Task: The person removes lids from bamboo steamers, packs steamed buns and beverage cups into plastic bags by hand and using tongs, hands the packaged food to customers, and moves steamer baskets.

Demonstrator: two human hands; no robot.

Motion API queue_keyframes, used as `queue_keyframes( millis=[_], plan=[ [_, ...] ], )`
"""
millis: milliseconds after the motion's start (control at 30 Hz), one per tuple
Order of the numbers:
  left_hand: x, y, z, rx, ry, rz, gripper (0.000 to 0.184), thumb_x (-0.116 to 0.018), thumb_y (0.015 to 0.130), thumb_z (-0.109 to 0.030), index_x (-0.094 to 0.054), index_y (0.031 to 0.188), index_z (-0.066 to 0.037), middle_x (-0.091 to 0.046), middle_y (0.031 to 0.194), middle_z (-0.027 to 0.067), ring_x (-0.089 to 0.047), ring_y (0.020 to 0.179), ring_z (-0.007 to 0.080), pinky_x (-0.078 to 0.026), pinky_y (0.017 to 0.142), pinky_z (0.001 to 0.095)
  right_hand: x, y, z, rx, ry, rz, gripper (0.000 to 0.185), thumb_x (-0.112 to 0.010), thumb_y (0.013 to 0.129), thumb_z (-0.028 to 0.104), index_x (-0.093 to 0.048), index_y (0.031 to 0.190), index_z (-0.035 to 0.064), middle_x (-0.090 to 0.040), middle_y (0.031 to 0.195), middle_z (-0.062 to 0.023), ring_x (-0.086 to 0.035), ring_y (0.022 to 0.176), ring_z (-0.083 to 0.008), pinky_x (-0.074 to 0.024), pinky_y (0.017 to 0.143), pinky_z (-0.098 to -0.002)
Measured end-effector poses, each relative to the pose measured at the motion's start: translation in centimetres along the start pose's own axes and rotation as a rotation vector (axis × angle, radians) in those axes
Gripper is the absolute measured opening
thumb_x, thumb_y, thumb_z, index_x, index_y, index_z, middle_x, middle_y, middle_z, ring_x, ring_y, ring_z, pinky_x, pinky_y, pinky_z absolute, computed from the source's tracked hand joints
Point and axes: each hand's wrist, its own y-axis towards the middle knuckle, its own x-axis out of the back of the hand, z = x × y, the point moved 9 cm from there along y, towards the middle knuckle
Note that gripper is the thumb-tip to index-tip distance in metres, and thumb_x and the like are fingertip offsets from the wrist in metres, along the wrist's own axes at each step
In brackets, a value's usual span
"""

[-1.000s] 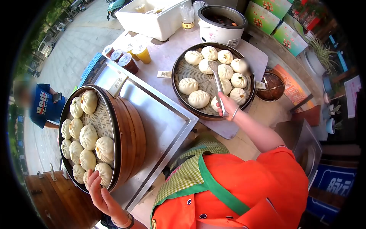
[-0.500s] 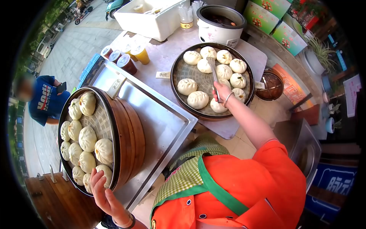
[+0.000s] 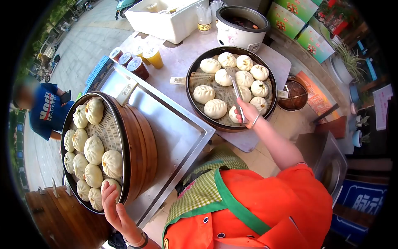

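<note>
Metal tongs (image 3: 237, 91) are gripped in my right hand (image 3: 248, 114), their tips among the white buns at the middle of the right steamer (image 3: 199, 87). Whether a bun is between the tips I cannot tell. My left hand (image 3: 118, 213) is empty, fingers apart, at the near rim of the tall bamboo steamer (image 3: 141, 145) on the left. Its fingertips overlap a bun (image 3: 111, 189) there; contact is unclear. Several more buns (image 3: 94, 150) lie on that steamer's woven mat.
Lidded drink cups (image 3: 138, 68), a white foam box (image 3: 161, 20) and a rice cooker (image 3: 241, 31) stand behind. A metal tray (image 3: 174, 128) lies under the left steamer. A person in a blue shirt (image 3: 47, 108) stands at far left.
My right hand and the tongs shifted slightly up and left, then back right and down, over the right steamer. My left hand stays by the left steamer's rim.
</note>
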Motion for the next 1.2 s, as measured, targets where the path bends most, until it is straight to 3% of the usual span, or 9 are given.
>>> queue_keyframes(
  millis=[233,400,467,500,600,800,933,1033,1200],
  plan=[
    [0.1,-0.5,0.2,0.016,-0.035,-0.004,0.035,-0.045,0.090,-0.029,-0.054,0.095,0.004,-0.055,0.109,0.0161,-0.043,0.116,0.0342,-0.028,0.100,0.0444,0.7,1.3,0.1,0.088,-0.136,-0.010,0.029,-0.044,0.092,0.033,-0.045,0.089,0.0050,-0.048,0.064,-0.0026,-0.041,0.041,-0.0096,-0.0359,0.034,-0.0247],
    [1.9,-2.1,1.9,0.000,-0.065,-0.080,0.032,-0.044,0.089,-0.026,-0.054,0.094,0.004,-0.056,0.106,0.0166,-0.045,0.114,0.0347,-0.030,0.099,0.0462,2.1,-8.2,-1.7,0.022,-0.102,0.084,0.029,-0.046,0.091,0.032,-0.047,0.101,0.0046,-0.048,0.065,-0.0020,-0.041,0.041,-0.0081,-0.0348,0.034,-0.0226],
    [0.2,-0.3,2.0,-0.022,-0.098,0.009,0.024,-0.047,0.085,-0.018,-0.056,0.094,0.003,-0.057,0.106,0.0163,-0.047,0.112,0.0337,-0.031,0.098,0.0439,2.0,-13.0,0.8,0.107,-0.142,0.096,0.035,-0.041,0.093,0.032,-0.046,0.110,0.0022,-0.047,0.067,-0.0022,-0.039,0.040,-0.0069,-0.0338,0.033,-0.0214],
    [2.3,-2.2,1.5,0.063,-0.091,-0.068,0.020,-0.050,0.082,-0.013,-0.057,0.094,0.002,-0.057,0.105,0.0155,-0.046,0.112,0.0329,-0.031,0.098,0.0422,-2.1,-12.7,2.7,0.145,-0.260,0.243,0.037,-0.040,0.093,0.034,-0.046,0.112,0.0017,-0.047,0.068,-0.0024,-0.039,0.041,-0.0066,-0.0333,0.033,-0.0208],
    [2.9,-2.1,1.5,-0.020,-0.114,-0.020,0.019,-0.053,0.081,-0.012,-0.058,0.095,0.000,-0.058,0.105,0.0142,-0.047,0.111,0.0334,-0.033,0.096,0.0414,-8.2,-15.2,7.1,0.317,-0.491,0.477,0.038,-0.044,0.092,0.034,-0.045,0.113,0.0016,-0.047,0.069,-0.0028,-0.039,0.042,-0.0056,-0.0330,0.035,-0.0192],
    [5.3,-5.2,1.9,-0.040,-0.120,-0.063,0.018,-0.053,0.079,-0.009,-0.059,0.093,0.000,-0.059,0.105,0.0139,-0.048,0.111,0.0330,-0.034,0.095,0.0417,-24.8,-19.3,10.2,0.422,-1.207,0.756,0.027,-0.046,0.091,0.028,-0.049,0.090,0.0009,-0.046,0.065,-0.0004,-0.041,0.041,-0.0051,-0.0336,0.035,-0.0195],
    [8.0,-8.4,3.8,0.024,-0.128,-0.158,0.020,-0.051,0.077,-0.006,-0.059,0.094,0.000,-0.059,0.105,0.0135,-0.048,0.112,0.0321,-0.035,0.095,0.0408,-31.4,-19.6,9.3,0.316,-1.644,0.754,0.029,-0.043,0.092,0.031,-0.049,0.083,0.0032,-0.046,0.061,-0.0002,-0.044,0.044,-0.0062,-0.0380,0.036,-0.0225],
    [9.5,-10.4,5.3,0.114,-0.172,-0.258,0.019,-0.052,0.078,-0.008,-0.059,0.095,0.000,-0.059,0.105,0.0136,-0.049,0.110,0.0311,-0.036,0.095,0.0401,-32.4,-21.5,13.5,0.409,-1.850,0.543,0.034,-0.046,0.089,0.035,-0.053,0.091,0.0017,-0.050,0.063,-0.0017,-0.046,0.042,-0.0080,-0.0381,0.036,-0.0237],
    [7.6,-10.5,6.2,0.119,-0.276,-0.059,0.020,-0.054,0.079,-0.009,-0.059,0.096,-0.001,-0.059,0.105,0.0141,-0.052,0.105,0.0333,-0.039,0.091,0.0407,-27.5,-23.8,18.1,0.492,-1.759,0.461,0.036,-0.050,0.086,0.034,-0.054,0.093,-0.0014,-0.050,0.061,-0.0034,-0.046,0.040,-0.0080,-0.0380,0.033,-0.0223]
  ],
)
